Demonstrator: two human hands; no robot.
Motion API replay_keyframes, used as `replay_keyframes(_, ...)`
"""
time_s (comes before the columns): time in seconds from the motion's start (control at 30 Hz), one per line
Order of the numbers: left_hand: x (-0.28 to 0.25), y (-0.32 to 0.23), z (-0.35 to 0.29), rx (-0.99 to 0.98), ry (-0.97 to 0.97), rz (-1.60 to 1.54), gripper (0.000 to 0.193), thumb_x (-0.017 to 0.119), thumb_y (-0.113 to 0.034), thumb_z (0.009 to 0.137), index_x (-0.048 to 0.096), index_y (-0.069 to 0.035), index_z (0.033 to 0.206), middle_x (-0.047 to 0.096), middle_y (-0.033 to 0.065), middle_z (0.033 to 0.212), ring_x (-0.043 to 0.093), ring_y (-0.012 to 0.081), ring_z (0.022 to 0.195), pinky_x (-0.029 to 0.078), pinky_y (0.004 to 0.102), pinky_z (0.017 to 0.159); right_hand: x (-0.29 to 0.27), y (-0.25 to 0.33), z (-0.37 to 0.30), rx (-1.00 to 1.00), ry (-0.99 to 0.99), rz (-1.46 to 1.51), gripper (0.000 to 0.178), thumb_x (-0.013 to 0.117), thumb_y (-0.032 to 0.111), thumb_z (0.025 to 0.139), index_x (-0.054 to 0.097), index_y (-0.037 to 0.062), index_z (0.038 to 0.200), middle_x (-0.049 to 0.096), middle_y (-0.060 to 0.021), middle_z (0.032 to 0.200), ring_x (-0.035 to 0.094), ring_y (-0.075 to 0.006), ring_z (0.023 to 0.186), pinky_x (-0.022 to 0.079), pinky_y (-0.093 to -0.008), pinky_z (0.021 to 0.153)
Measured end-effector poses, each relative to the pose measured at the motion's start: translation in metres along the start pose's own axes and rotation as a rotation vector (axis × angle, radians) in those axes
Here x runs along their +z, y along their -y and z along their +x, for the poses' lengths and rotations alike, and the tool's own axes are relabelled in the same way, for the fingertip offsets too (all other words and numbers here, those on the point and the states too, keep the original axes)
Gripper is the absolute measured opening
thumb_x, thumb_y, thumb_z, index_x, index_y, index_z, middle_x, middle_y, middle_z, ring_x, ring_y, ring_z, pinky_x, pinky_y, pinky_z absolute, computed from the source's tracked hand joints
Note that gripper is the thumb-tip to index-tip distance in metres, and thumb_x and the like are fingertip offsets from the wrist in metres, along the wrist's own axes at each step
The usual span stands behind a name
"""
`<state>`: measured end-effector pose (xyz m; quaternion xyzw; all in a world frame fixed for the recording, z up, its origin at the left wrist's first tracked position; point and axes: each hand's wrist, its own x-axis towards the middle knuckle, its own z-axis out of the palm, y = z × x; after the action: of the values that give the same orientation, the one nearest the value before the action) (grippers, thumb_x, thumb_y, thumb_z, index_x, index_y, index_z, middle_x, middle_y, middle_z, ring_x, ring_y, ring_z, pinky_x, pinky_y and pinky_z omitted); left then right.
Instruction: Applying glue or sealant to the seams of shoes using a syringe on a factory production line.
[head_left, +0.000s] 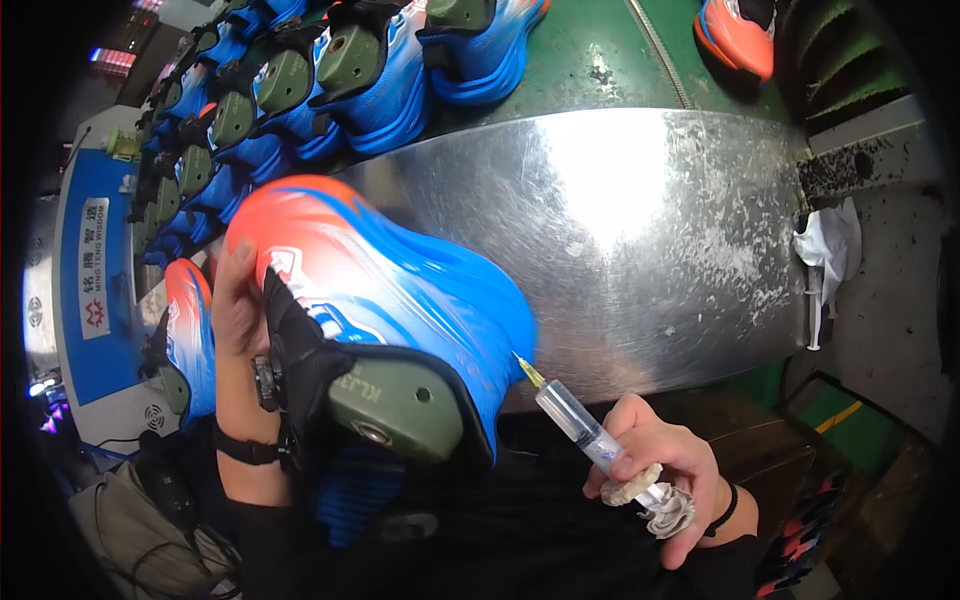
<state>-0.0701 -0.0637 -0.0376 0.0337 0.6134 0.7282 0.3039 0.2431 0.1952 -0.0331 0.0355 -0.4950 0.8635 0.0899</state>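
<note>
Closest to the camera, a blue, white and orange running shoe (pixel 400 275), fitted on an olive-green shoe last (pixel 400 412), is held tilted over the near part of the metal-topped table (pixel 600 320). Its toe end is gripped by the fingers of the left hand (pixel 238 315). A clear syringe (pixel 572 418) is clasped in the curled fingers of the right hand (pixel 675 455); its yellow-hubbed needle (pixel 530 374) is aimed at the blue sole by the heel, though whether the tip is touching cannot be told. Beyond, more shoes (pixel 385 100) on lasts are lined up, and a white cloth (pixel 840 240) is hung at the table's right edge.
</note>
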Motion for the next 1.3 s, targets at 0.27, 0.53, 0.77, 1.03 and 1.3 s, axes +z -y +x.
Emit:
replay_keyframes(0.27, -0.030, 0.001, -0.048, -0.060, -0.042, 0.284, 0.052, 0.049, -0.032, 0.095, 0.041, 0.000, 0.135, 0.052, 0.0189, 0.130, 0.057, 0.0302, 0.114, 0.047, 0.0433, 0.099, 0.001, -0.015, 0.022, -0.102, 0.072, -0.353, 0.077, 0.086, 0.044, 0.059, 0.057, 0.0051, 0.119, 0.065, -0.0023, 0.104, 0.040, -0.0165, 0.084, 0.029, -0.0315, 0.077)
replay_keyframes(0.53, 0.005, 0.012, -0.122, -0.311, 0.052, -0.167, 0.081, 0.071, -0.019, 0.079, 0.025, 0.003, 0.142, 0.043, 0.0214, 0.139, 0.045, 0.0344, 0.127, 0.036, 0.0477, 0.107, 0.017, -0.019, 0.036, -0.097, 0.029, -0.360, 0.073, 0.087, 0.036, 0.059, 0.058, 0.0046, 0.119, 0.064, -0.0003, 0.106, 0.039, -0.0169, 0.083, 0.030, -0.0291, 0.075)
replay_keyframes(0.77, 0.023, 0.035, -0.140, -0.464, 0.268, -0.429, 0.084, 0.075, -0.016, 0.074, 0.027, 0.006, 0.140, 0.047, 0.0191, 0.134, 0.050, 0.0292, 0.122, 0.038, 0.0433, 0.106, 0.037, 0.003, 0.051, -0.043, 0.070, -0.412, 0.073, 0.088, 0.034, 0.058, 0.059, 0.0029, 0.117, 0.064, -0.0018, 0.103, 0.040, -0.0170, 0.079, 0.033, -0.0294, 0.072)
replay_keyframes(1.03, 0.059, 0.046, -0.131, -0.605, 0.493, -0.734, 0.073, 0.062, 0.003, 0.076, 0.029, -0.003, 0.141, 0.045, 0.0137, 0.136, 0.044, 0.0274, 0.128, 0.033, 0.0438, 0.108, 0.068, 0.056, 0.045, 0.131, 0.154, -0.503, 0.066, 0.084, 0.041, 0.061, 0.063, -0.0011, 0.106, 0.065, -0.0119, 0.100, 0.055, -0.0243, 0.083, 0.039, -0.0346, 0.070)
replay_keyframes(1.3, 0.106, 0.072, -0.106, -0.748, 0.752, -0.857, 0.050, 0.058, 0.004, 0.083, 0.047, -0.006, 0.132, 0.056, 0.0124, 0.126, 0.053, 0.0270, 0.119, 0.038, 0.0429, 0.104, 0.079, 0.112, 0.006, 0.213, 0.118, -0.653, 0.070, 0.084, 0.049, 0.058, 0.065, -0.0009, 0.104, 0.064, -0.0118, 0.100, 0.048, -0.0222, 0.078, 0.033, -0.0341, 0.069)
